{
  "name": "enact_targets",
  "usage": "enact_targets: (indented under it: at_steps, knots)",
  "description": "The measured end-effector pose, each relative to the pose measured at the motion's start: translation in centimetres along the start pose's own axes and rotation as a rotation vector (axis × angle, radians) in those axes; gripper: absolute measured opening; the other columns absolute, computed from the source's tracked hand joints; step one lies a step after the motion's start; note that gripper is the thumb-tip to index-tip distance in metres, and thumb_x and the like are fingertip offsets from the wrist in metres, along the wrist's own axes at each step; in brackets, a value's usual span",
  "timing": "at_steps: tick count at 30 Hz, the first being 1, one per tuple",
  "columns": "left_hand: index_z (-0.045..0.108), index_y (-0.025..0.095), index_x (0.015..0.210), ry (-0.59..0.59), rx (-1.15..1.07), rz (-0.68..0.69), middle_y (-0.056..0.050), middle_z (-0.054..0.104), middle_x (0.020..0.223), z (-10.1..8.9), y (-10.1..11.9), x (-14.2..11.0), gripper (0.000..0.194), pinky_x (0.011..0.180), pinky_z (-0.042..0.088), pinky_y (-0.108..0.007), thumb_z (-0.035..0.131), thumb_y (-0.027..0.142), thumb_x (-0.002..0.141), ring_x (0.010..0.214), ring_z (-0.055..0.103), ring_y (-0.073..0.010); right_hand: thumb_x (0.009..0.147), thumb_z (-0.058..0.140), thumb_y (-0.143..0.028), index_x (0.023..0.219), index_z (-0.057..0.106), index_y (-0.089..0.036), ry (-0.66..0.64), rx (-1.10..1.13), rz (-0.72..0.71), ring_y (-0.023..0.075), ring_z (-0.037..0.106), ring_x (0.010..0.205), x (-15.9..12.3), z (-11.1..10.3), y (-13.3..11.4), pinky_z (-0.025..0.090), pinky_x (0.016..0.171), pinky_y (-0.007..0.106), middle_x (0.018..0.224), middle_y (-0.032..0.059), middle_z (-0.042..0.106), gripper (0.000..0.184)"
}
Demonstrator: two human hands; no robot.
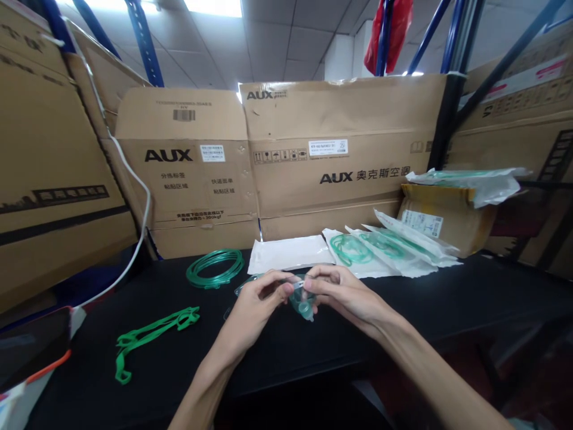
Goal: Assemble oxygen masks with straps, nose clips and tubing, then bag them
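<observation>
- Above the near middle of the black table (286, 352), the left hand (262, 292) and right hand (338, 291) hold one clear green mask (306, 307) between them; both grips are narrow, thumbs and fingers pinching it beside a pale strip on its upper part.
- Left of the hands lies a loose green strap (154, 334), unmarked as far as visible.
- At the far left, a dark-screened device (38, 352) with an orange edge lies near a white cable (145, 203).
- Beyond the left hand rests a coil of green tubing (215, 269).
- Behind the hands lies a white packet (290, 254); no print is legible on it.
- To its right, clear-fronted pouches (353, 248) overlap in a row, green tubing visible inside.
- Behind the pouches, a small carton (465, 224) carries a white label (423, 223), text too small to read; another pouch (474, 179) lies on top.
- At the back, the left carton panel (201, 203) reads "AUX", with Chinese lettering, a barcode sticker and a line including "300kgf".
- Beside it, the wide carton panel (286, 197) reads "AUX 奥克斯空调", with "AUX" again at upper left, handling symbols and a sticker showing "25".
- Higher up, a red bag (388, 39) hangs by a blue post.
</observation>
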State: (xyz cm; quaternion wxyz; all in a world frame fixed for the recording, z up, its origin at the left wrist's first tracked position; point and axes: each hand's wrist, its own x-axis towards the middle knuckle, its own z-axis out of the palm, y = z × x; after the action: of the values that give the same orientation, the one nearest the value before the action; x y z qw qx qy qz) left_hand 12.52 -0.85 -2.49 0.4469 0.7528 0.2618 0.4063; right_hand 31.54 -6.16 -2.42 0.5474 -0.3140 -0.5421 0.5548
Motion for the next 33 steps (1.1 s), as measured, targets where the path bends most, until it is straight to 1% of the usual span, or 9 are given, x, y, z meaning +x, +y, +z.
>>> enact_targets:
  at_steps: [5, 8, 10, 14, 18, 21, 26, 30, 33]
  knots:
    - [0.075, 0.018, 0.1, 0.034, 0.002, -0.003, -0.002, 0.066, 0.085, 0.0, 0.2, 0.1, 0.026, 0.07, 0.042, -0.025, 0.067, 0.041, 0.09, 0.071, 0.052, -0.0144, 0.079, 0.079, -0.031, 0.077, 0.072, -0.013, 0.025, -0.012, -0.03, 0.0133, 0.058, 0.071, 0.6, 0.2, 0.2, 0.042, 0.065, 0.026, 0.074, 0.0021, 0.066, 0.02]
    - [0.075, 0.019, 0.099, 0.042, 0.017, 0.006, -0.001, 0.065, 0.085, 0.1, 0.2, 0.2, 0.026, 0.071, 0.042, -0.025, 0.066, 0.041, 0.09, 0.072, 0.052, -0.0144, 0.078, 0.081, -0.03, 0.079, 0.074, -0.013, 0.064, -0.017, -0.059, 0.0121, 0.056, 0.071, 0.4, 0.3, 0.4, 0.041, 0.066, 0.025, 0.074, 0.001, 0.065, 0.018]
    - [0.075, 0.019, 0.099, 0.026, 0.028, 0.006, -0.002, 0.065, 0.086, 0.1, 0.1, 0.3, 0.026, 0.072, 0.043, -0.026, 0.066, 0.042, 0.09, 0.072, 0.053, -0.0148, 0.077, 0.082, -0.031, 0.082, 0.074, -0.014, 0.124, -0.01, -0.066, 0.0128, 0.058, 0.072, -0.1, 0.4, 0.9, 0.042, 0.067, 0.026, 0.076, 0.0013, 0.066, 0.019]
    - [0.075, 0.02, 0.099, -0.052, 0.062, -0.022, -0.004, 0.067, 0.094, 0.2, -0.4, 0.5, 0.027, 0.075, 0.045, -0.027, 0.065, 0.043, 0.09, 0.081, 0.059, -0.0182, 0.07, 0.087, -0.034, 0.082, 0.074, -0.015, 0.31, 0.01, -0.078, 0.0133, 0.059, 0.07, -1.2, 0.7, 2.6, 0.045, 0.067, 0.025, 0.074, 0.0013, 0.067, 0.026]
    - [0.076, 0.022, 0.1, -0.137, 0.186, -0.031, -0.005, 0.069, 0.1, 0.2, -0.5, 0.4, 0.026, 0.083, 0.046, -0.03, 0.063, 0.043, 0.091, 0.092, 0.062, -0.0215, 0.07, 0.086, -0.041, 0.079, 0.073, -0.015, 0.413, -0.004, -0.084, 0.0143, 0.058, 0.069, -1.8, 1.0, 4.2, 0.046, 0.065, 0.025, 0.073, 0.0019, 0.066, 0.03]
    - [0.077, 0.023, 0.096, -0.15, 0.261, -0.033, -0.004, 0.069, 0.097, 0.4, -0.3, 0.2, 0.023, 0.085, 0.045, -0.031, 0.062, 0.041, 0.092, 0.09, 0.061, -0.0213, 0.072, 0.084, -0.042, 0.08, 0.073, -0.015, 0.437, -0.044, -0.061, 0.0162, 0.058, 0.071, -2.0, 1.0, 4.8, 0.047, 0.065, 0.027, 0.073, 0.0029, 0.066, 0.03]
    - [0.076, 0.025, 0.097, -0.104, 0.29, -0.023, -0.002, 0.069, 0.095, 0.7, 0.0, -0.2, 0.016, 0.081, 0.045, -0.028, 0.061, 0.028, 0.093, 0.088, 0.062, -0.0189, 0.07, 0.086, -0.044, 0.083, 0.075, -0.017, 0.453, -0.102, -0.053, 0.0199, 0.061, 0.078, -1.8, 0.7, 5.1, 0.05, 0.07, 0.029, 0.08, 0.0057, 0.07, 0.032]
    - [0.074, 0.026, 0.097, -0.051, 0.3, -0.005, 0.001, 0.068, 0.094, 0.8, 0.3, -0.5, 0.017, 0.079, 0.045, -0.025, 0.06, 0.019, 0.092, 0.086, 0.063, -0.0165, 0.071, 0.085, -0.044, 0.08, 0.075, -0.018, 0.452, -0.142, -0.083, 0.0187, 0.061, 0.075, -1.5, 0.6, 5.5, 0.05, 0.069, 0.028, 0.077, 0.0044, 0.069, 0.029]
    - [0.073, 0.026, 0.093, -0.042, 0.338, 0.013, 0.003, 0.068, 0.092, 0.7, 0.3, -0.6, 0.015, 0.08, 0.044, -0.024, 0.062, 0.016, 0.091, 0.084, 0.06, -0.0155, 0.073, 0.084, -0.044, 0.077, 0.074, -0.018, 0.431, -0.187, -0.084, 0.017, 0.06, 0.071, -1.5, 0.6, 5.5, 0.048, 0.067, 0.027, 0.074, 0.0037, 0.068, 0.028]
